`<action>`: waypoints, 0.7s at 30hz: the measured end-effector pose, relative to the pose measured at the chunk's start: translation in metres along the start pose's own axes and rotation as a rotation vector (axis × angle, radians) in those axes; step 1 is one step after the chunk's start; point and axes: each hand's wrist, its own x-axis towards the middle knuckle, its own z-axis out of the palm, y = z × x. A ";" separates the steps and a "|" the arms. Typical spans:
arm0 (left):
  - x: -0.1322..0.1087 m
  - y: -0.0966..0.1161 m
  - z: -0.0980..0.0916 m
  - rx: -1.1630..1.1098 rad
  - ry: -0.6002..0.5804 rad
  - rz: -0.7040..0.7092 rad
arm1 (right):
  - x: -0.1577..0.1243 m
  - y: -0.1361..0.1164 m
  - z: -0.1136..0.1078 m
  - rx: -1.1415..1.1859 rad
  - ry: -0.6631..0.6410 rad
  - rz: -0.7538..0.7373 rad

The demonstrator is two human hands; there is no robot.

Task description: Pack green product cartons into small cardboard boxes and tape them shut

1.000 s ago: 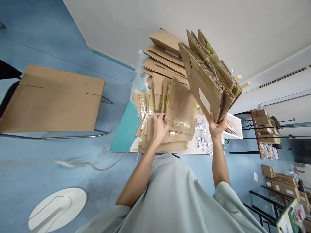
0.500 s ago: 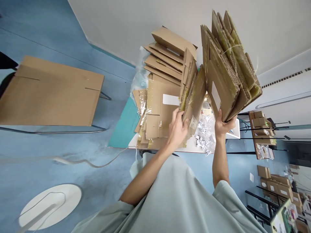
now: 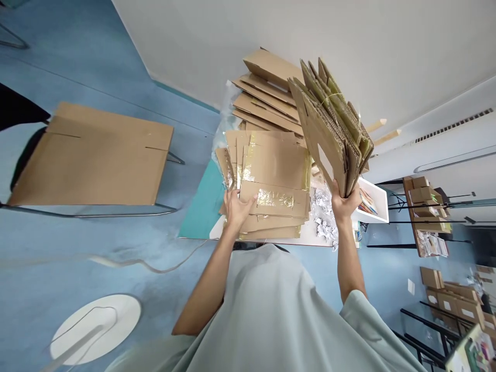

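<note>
My right hand (image 3: pixel 344 205) grips the lower end of a thick bundle of flattened cardboard boxes (image 3: pixel 329 124), held upright and tilted, with a string around it and a white label on its near face. My left hand (image 3: pixel 237 209) is at the left edge of a flattened cardboard box (image 3: pixel 277 163) with shiny tape strips, its thumb on top and its fingers along the edge. That box lies flat on more flattened cardboard on the table. Behind it, several folded boxes (image 3: pixel 267 98) are stacked against the wall.
Crumpled white paper (image 3: pixel 325 217) lies on the table right of the cardboard. Past it is a white tray (image 3: pixel 382 204) with colourful items. A large cardboard sheet (image 3: pixel 104 155) rests on a metal-legged support at left. A white round base (image 3: pixel 96 328) and a cable are on the floor.
My left hand has moved left and down, laying its folded cardboard flat on the pile. My right hand's bundle has shifted left and lower in view. The white tray shows more now.
</note>
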 end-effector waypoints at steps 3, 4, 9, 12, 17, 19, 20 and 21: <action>-0.010 0.023 0.007 -0.015 0.047 0.038 | -0.001 0.001 0.000 0.009 -0.022 0.040; -0.015 0.032 0.010 -0.037 0.054 0.066 | 0.000 0.001 -0.001 0.011 -0.017 0.047; -0.037 0.079 0.016 -0.163 0.016 0.149 | 0.011 0.003 -0.008 -0.002 -0.011 0.079; -0.048 0.102 0.000 -0.233 -0.006 0.178 | 0.017 0.006 -0.013 0.009 0.002 0.079; -0.066 0.137 -0.075 -0.287 0.073 0.237 | 0.025 0.009 -0.017 0.000 0.024 0.037; -0.073 0.148 -0.117 -0.261 0.154 0.204 | 0.028 0.007 -0.018 0.003 0.023 0.016; -0.077 0.152 -0.137 -0.252 0.222 0.173 | 0.029 0.005 -0.018 0.006 0.026 0.005; -0.081 0.153 -0.156 -0.253 0.295 0.148 | 0.029 0.003 -0.018 0.010 0.027 -0.007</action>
